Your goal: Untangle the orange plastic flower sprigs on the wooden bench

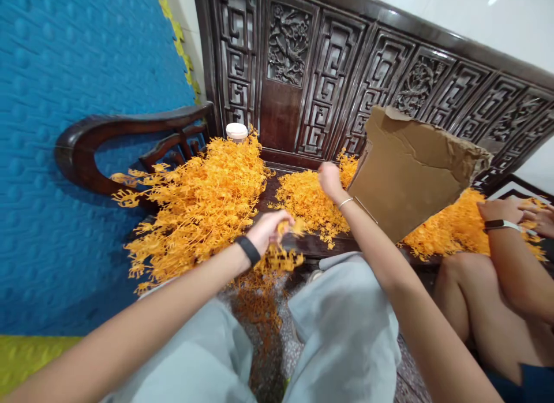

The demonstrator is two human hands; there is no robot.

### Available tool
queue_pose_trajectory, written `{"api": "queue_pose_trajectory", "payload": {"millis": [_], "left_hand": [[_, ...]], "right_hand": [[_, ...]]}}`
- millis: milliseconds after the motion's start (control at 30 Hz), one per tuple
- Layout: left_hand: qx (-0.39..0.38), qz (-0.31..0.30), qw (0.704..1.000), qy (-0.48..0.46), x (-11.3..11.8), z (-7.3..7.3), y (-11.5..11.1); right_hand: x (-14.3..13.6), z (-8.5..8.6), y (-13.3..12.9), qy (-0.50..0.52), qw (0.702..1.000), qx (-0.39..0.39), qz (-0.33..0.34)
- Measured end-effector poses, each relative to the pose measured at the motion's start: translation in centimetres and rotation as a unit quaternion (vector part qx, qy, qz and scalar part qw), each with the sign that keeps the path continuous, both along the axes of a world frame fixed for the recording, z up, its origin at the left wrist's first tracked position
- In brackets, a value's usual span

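My left hand (269, 230), with a black band at the wrist, is closed on an orange plastic sprig (283, 257) that hangs below the fingers, partly blurred. Farther forward, my right hand (329, 181) is curled at the middle pile of orange sprigs (305, 201); its fingers face away, so what they hold is hidden. A larger heap of orange sprigs (208, 201) rises left of my left hand. Beside my right wrist, a piece of brown cardboard (411, 172) leans upright between the middle pile and another orange pile (450, 230) to the right.
Everything lies on a dark carved wooden bench (281, 117) with a curved armrest (71, 152). A white-lidded container (236, 131) stands behind the left heap. Loose orange bits (259, 305) lie below, between my knees. At the right, another person's hands (504, 209) work by the far pile.
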State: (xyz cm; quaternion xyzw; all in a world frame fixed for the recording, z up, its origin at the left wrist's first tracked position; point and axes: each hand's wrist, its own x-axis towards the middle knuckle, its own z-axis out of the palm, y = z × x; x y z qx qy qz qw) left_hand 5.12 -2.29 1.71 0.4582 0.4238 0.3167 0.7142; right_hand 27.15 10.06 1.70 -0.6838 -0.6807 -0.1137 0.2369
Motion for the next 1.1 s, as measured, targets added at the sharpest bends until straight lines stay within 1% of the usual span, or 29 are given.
{"api": "queue_pose_trajectory", "payload": {"millis": [33,67,100,133,167,233,300,400,467,567,700,800,900,967,1033,1067,1100], "left_hand": [[-0.021,-0.034,0.999,0.016,-0.1,0.0,-1.3],[-0.031,-0.069,0.997,0.029,-0.2,-0.1,-2.6],[-0.025,-0.104,0.993,0.044,-0.3,-0.3,-3.9],[-0.010,-0.135,0.989,0.054,-0.3,-0.6,-5.0],[0.001,-0.170,0.983,0.064,-0.2,-1.1,-5.9],[0.008,-0.220,0.971,0.090,0.0,-2.2,-6.9],[-0.008,-0.227,0.966,0.126,0.4,-3.6,-7.2],[-0.037,-0.214,0.964,0.153,1.0,-5.1,-6.8],[-0.027,-0.206,0.967,0.145,1.5,-5.4,-6.1],[0.008,-0.175,0.976,0.126,2.0,-4.8,-4.5],[0.057,-0.095,0.990,0.089,1.8,-3.5,-0.6],[0.070,-0.026,0.996,0.052,0.9,-2.7,2.7],[0.050,0.036,0.998,0.023,-0.1,-2.3,5.0],[0.035,0.065,0.997,0.012,-0.4,-2.2,5.8],[0.032,0.079,0.996,0.006,-0.5,-2.1,6.1],[0.033,0.080,0.996,0.005,-0.5,-2.0,6.1],[0.033,0.077,0.996,0.004,-0.5,-2.0,6.1]], "right_hand": [[1.6,0.0,0.0,0.037,0.998,-0.004,-0.048],[3.1,-0.3,-0.1,0.057,0.996,0.002,-0.070],[4.3,-0.6,-0.3,0.061,0.995,0.001,-0.081],[5.2,-1.1,-0.6,0.063,0.995,-0.008,-0.079],[5.8,-1.7,-0.9,0.065,0.996,-0.020,-0.063],[6.1,-2.6,-1.3,0.068,0.997,-0.034,-0.026],[5.7,-3.2,-1.5,0.067,0.997,-0.025,-0.004],[4.9,-3.4,-1.4,0.066,0.997,-0.013,-0.027],[4.7,-3.3,-1.4,0.073,0.996,-0.028,-0.045],[4.7,-3.4,-1.5,0.088,0.993,-0.046,-0.060],[4.7,-3.7,-1.7,0.112,0.989,-0.065,-0.068],[4.5,-3.9,-1.7,0.125,0.989,-0.063,-0.041],[4.0,-4.0,-1.7,0.147,0.987,-0.061,0.003],[3.4,-3.8,-1.8,0.165,0.984,-0.058,0.028],[2.3,-3.5,-2.0,0.205,0.976,-0.055,0.052],[1.7,-3.2,-2.2,0.243,0.966,-0.061,0.065],[1.0,-2.9,-2.4,0.293,0.949,-0.077,0.084]]}}
